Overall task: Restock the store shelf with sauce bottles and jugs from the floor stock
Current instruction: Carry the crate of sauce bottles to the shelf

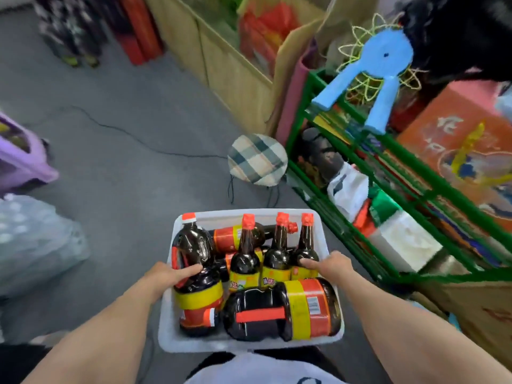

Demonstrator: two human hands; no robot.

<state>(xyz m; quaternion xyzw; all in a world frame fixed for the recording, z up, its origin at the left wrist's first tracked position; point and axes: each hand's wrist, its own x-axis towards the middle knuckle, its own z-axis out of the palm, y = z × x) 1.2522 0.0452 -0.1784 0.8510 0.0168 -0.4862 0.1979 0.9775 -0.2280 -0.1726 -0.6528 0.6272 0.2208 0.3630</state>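
White tub point(324, 228) of sauce bottles point(245, 254) and jugs point(293, 309) between both hands, left hand point(169, 275) gripping its left rim, right hand point(331, 266) gripping the right rim, thumbs inside, fingers probably curled beneath, green rack point(388, 173) beyond the right hand

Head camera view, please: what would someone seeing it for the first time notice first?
Bottom centre, a white bin packed with dark sauce bottles and big jugs, the left hand and right hand gripping its side rims. To the right stands a green wire rack with a blue plastic piece on top; beyond the bin, a plaid-cushioned stool.
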